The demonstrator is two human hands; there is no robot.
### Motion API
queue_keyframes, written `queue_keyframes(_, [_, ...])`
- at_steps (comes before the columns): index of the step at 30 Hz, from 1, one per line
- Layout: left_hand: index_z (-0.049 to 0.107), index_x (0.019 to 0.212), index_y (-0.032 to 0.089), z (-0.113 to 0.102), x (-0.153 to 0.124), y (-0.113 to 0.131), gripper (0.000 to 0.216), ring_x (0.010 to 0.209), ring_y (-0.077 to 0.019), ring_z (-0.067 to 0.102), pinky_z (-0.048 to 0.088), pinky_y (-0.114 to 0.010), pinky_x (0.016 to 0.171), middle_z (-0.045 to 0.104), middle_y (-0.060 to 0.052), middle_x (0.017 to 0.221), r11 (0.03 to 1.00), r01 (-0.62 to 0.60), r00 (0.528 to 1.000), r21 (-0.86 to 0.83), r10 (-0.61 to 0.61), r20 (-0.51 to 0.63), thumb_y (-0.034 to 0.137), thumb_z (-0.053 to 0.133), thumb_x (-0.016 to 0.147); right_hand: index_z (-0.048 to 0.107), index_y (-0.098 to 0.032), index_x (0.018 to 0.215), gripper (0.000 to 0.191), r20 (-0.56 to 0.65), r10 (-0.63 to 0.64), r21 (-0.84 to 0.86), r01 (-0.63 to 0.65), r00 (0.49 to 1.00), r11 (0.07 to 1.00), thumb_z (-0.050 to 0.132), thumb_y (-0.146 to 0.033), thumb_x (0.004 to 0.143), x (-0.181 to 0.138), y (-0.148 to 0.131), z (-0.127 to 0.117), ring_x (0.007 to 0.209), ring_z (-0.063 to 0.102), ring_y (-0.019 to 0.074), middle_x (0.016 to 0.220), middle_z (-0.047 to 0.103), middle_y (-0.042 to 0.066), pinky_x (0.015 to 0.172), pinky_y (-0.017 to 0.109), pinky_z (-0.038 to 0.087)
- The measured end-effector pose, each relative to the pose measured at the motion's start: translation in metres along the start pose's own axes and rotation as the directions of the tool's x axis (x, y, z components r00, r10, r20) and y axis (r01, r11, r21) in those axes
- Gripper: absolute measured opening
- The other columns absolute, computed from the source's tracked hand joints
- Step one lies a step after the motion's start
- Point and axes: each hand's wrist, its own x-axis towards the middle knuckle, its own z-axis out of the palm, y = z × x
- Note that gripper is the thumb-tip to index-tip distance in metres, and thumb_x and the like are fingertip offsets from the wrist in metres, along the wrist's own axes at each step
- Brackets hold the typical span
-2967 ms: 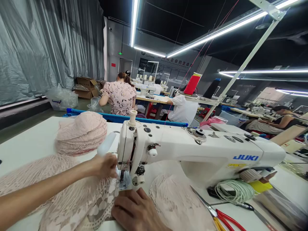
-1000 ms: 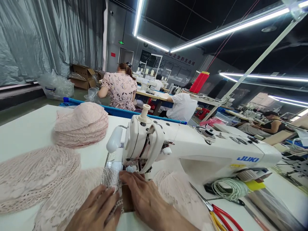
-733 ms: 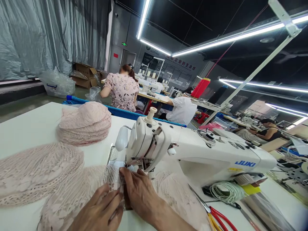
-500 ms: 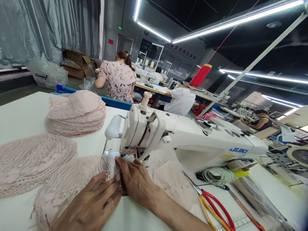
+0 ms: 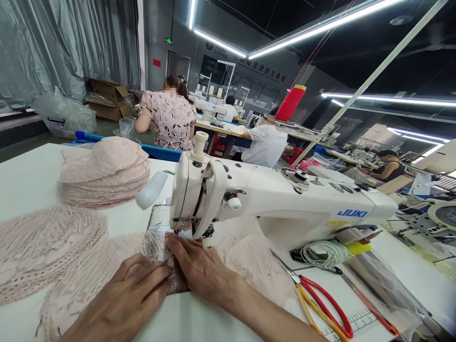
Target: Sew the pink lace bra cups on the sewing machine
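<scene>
A cream lace piece (image 5: 117,249) lies across the front of the white sewing machine (image 5: 245,194), its right end under the needle area. My left hand (image 5: 124,289) rests palm down on this lace, fingers laid out over it. Just right of it, my right hand (image 5: 204,270) is bent with its fingers closed on the lace edge, close to the presser foot. Between the hands shows a brown strip (image 5: 181,280). The needle tip and the undersides of my fingers are hidden.
Stacked pink lace cups (image 5: 105,173) and more lace pieces (image 5: 50,247) lie left. Red-and-yellow-handled scissors (image 5: 313,299), a coiled pale cord (image 5: 322,256) and another lace piece (image 5: 249,266) lie right. Several people sit at machines beyond.
The view has shifted, so the machine and lace sit further left. The gap between my hands has widened slightly, showing more of the brown strip. Both hands stay on the lace.
</scene>
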Motion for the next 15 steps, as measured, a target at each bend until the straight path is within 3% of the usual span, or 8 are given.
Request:
queue_keyframes(4, [0.065, 0.117, 0.031, 0.005, 0.001, 0.002, 0.026, 0.103, -0.0217, 0.06, 0.042, -0.038, 0.1, 0.068, -0.002, 0.113, 1.0, 0.023, 1.0, 0.019, -0.023, -0.014, 0.034, 0.048, 0.096, 0.048, -0.018, 0.125, 0.032, -0.11, -0.069, 0.122, 0.082, 0.992, 0.989, 0.036, -0.009, 0.096, -0.023, 0.001, -0.011, 0.099, 0.065, 0.0175, 0.135, 0.057, 0.01, 0.075, 0.029, 0.049])
queue_keyframes(8, [0.067, 0.11, 0.031, 0.007, 0.003, -0.002, 0.025, 0.101, -0.0198, 0.06, 0.04, -0.036, 0.099, 0.07, 0.0, 0.109, 0.999, 0.031, 0.999, 0.022, -0.03, -0.023, 0.03, 0.046, 0.098, 0.048, -0.024, 0.129, 0.034, -0.164, -0.118, 0.13, 0.14, 0.979, 0.982, 0.04, -0.017, 0.097, -0.043, -0.001, -0.003, 0.088, 0.064, 0.0175, 0.109, 0.066, 0.005, 0.07, 0.03, 0.045])
queue_keyframes(11, [0.069, 0.099, 0.03, 0.003, 0.007, -0.005, 0.039, 0.096, -0.0141, 0.062, 0.033, -0.031, 0.1, 0.073, 0.004, 0.103, 1.0, -0.001, 0.999, -0.006, 0.001, -0.053, 0.021, 0.031, 0.103, 0.05, -0.024, 0.128, 0.031, -0.198, -0.149, 0.051, 0.162, 0.969, 0.986, 0.041, -0.027, 0.099, -0.045, -0.002, 0.007, 0.073, 0.06, 0.0178, 0.091, 0.065, 0.004, 0.059, 0.03, 0.039])
queue_keyframes(15, [0.068, 0.096, 0.031, 0.006, 0.008, -0.008, 0.054, 0.095, -0.0094, 0.063, 0.025, -0.028, 0.102, 0.074, 0.007, 0.104, 0.998, -0.035, 0.999, -0.043, 0.033, -0.041, 0.019, 0.017, 0.107, 0.055, -0.02, 0.121, 0.027, -0.241, -0.151, 0.021, 0.161, 0.959, 0.987, 0.036, -0.024, 0.102, -0.039, -0.001, 0.008, 0.072, 0.059, 0.0166, 0.091, 0.065, 0.004, 0.056, 0.03, 0.036])
